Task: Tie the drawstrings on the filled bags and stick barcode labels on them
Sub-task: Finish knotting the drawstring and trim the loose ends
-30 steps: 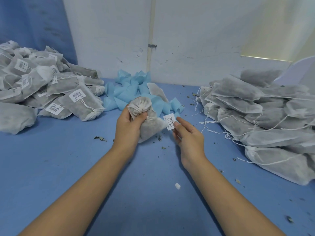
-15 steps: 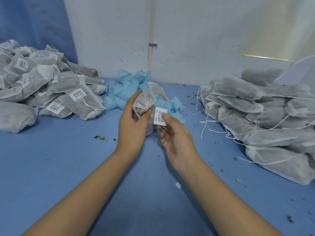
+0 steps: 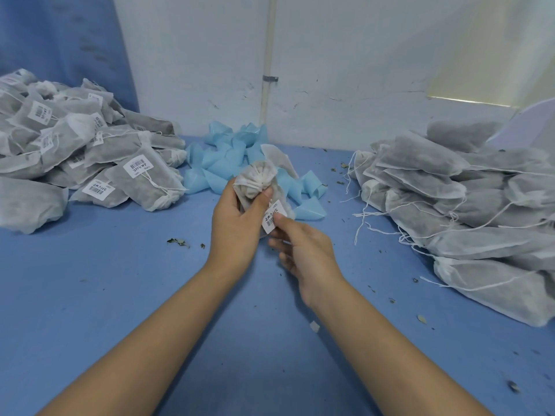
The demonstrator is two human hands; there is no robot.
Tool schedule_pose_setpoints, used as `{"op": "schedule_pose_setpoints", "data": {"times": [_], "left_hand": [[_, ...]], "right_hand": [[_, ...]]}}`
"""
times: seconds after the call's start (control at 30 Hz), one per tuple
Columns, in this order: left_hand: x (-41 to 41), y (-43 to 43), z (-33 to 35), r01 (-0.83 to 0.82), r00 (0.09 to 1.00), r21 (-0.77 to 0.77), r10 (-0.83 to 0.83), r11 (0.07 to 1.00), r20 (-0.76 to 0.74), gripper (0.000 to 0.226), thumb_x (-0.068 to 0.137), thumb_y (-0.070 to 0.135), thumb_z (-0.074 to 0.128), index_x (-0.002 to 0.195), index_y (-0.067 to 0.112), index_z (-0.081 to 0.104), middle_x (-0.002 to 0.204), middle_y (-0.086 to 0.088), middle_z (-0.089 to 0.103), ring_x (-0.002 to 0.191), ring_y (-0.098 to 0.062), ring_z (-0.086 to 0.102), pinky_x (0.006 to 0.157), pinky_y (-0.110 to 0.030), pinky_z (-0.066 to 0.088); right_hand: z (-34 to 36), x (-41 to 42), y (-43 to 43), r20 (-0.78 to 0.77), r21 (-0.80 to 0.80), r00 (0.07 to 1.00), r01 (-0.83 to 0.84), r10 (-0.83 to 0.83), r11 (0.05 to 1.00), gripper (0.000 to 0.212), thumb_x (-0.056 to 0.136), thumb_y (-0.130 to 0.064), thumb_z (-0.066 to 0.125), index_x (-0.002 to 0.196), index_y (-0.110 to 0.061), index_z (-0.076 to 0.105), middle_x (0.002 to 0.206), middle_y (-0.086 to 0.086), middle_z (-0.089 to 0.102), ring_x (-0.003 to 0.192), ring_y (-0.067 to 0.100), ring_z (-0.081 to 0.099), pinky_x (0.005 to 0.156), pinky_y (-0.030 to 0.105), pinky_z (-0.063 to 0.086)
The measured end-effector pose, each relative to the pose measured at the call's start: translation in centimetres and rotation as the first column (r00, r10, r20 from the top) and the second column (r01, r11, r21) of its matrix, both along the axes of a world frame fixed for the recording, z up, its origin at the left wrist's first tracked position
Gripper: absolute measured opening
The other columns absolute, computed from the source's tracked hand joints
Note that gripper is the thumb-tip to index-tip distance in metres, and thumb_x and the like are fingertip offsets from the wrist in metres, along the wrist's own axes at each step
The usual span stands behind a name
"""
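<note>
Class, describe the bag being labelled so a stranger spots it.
On the blue table, look between the labelled heap and unlabelled heap, before the pale blue scraps. The left hand grips the bag by its gathered neck; it alone is hand-held.

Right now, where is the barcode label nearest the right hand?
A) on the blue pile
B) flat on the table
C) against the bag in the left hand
C: the right hand holds the barcode label with its thumb against the bag that the left hand grips.
</note>
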State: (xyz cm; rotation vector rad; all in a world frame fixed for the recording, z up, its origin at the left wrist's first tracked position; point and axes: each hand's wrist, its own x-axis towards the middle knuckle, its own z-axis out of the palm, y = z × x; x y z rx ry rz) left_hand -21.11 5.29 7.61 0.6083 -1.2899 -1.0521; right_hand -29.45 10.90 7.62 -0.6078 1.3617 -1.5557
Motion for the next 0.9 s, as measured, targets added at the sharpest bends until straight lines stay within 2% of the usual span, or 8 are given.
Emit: {"op": "schedule_pose_setpoints", "data": {"times": [0.07,0.13,0.2,0.33,0.43,0.57,0.7,0.9], "left_hand": [[0.1,-0.1,0.0,0.02,0.999,0.01,-0.02,1.0,0.039,0.015,0.089,0.011,0.064,0.091,0.026,0.061,0.077,0.022,0.069,0.074,0.008,0.063,0.064,-0.008,0.045],[0.2,-0.3,-0.1,0.048,0.995,0.034,-0.051,0.998,0.085,0.012,0.089,0.016,0.065,0.089,0.027,0.062,0.076,0.023,0.069,0.072,0.008,0.063,0.062,-0.008,0.045],[0.3,-0.4,-0.1,0.086,0.988,0.076,-0.095,0.993,0.124,0.01,0.088,0.018,0.066,0.088,0.027,0.063,0.076,0.021,0.07,0.072,0.005,0.064,0.062,-0.01,0.046],[0.2,-0.2,0.0,0.163,0.975,0.154,-0.183,0.975,0.124,0.009,0.084,0.021,0.071,0.088,0.025,0.065,0.075,0.019,0.072,0.07,0.005,0.066,0.059,-0.008,0.047],[0.2,-0.1,0.2,0.217,0.961,0.18,-0.242,0.959,0.131,0.018,0.078,0.028,0.075,0.093,0.026,0.067,0.083,0.015,0.073,0.077,0.001,0.068,0.062,-0.01,0.049],[0.3,-0.2,-0.3,0.279,0.94,0.287,-0.322,0.916,0.112,0.014,0.079,0.03,0.073,0.088,0.02,0.074,0.092,-0.003,0.075,0.089,-0.015,0.07,0.077,-0.026,0.056],[0.5,-0.4,-0.6,0.352,0.928,0.404,-0.372,0.844,-0.033,0.017,0.081,0.027,0.07,0.091,0.015,0.074,0.094,-0.006,0.075,0.088,-0.015,0.071,0.07,-0.022,0.056],[0.7,-0.3,-0.2,0.446,0.892,0.451,-0.426,0.773,-0.151,0.021,0.066,0.029,0.072,0.081,0.017,0.076,0.088,-0.001,0.075,0.078,-0.01,0.071,0.061,-0.02,0.054]], "right_hand": [[-0.2,-0.1,-0.1,-0.052,0.002,0.998,0.038,-0.037,0.999,0.023,0.081,-0.027,0.074,0.096,-0.014,0.062,0.078,-0.006,0.065,0.065,0.006,0.056,0.058,0.017,0.044],[-0.5,-0.4,-0.2,-0.087,-0.037,0.995,0.05,-0.053,0.998,0.045,0.08,-0.024,0.075,0.119,-0.019,0.052,0.107,-0.007,0.06,0.087,0.005,0.059,0.074,0.019,0.047],[-0.4,-0.9,-0.2,-0.196,-0.11,0.98,0.013,-0.035,0.994,0.05,0.082,-0.015,0.072,0.126,-0.022,0.05,0.119,-0.008,0.057,0.104,0.007,0.06,0.083,0.019,0.048],[-0.2,-1.5,-0.2,-0.191,-0.208,0.981,-0.072,0.032,0.975,0.038,0.081,0.0,0.066,0.117,-0.013,0.062,0.105,0.008,0.071,0.093,0.017,0.068,0.079,0.025,0.052],[-0.2,-1.9,-0.2,-0.031,-0.271,0.999,-0.021,0.013,0.962,0.031,0.081,0.002,0.064,0.111,-0.005,0.064,0.096,0.008,0.071,0.086,0.019,0.068,0.075,0.025,0.053],[0.3,-2.3,-0.1,0.159,-0.355,0.987,0.048,0.01,0.934,0.028,0.085,0.0,0.063,0.113,0.0,0.061,0.09,0.006,0.069,0.078,0.014,0.067,0.067,0.02,0.054],[0.3,-2.2,-0.2,0.195,-0.329,0.981,0.052,0.013,0.943,0.021,0.088,-0.011,0.064,0.109,-0.007,0.062,0.093,0.005,0.068,0.08,0.013,0.066,0.067,0.02,0.054],[0.3,-2.3,-0.3,0.25,-0.349,0.968,0.079,0.012,0.934,0.031,0.087,-0.004,0.063,0.117,0.004,0.06,0.099,0.012,0.067,0.084,0.018,0.065,0.077,0.025,0.054]]}}
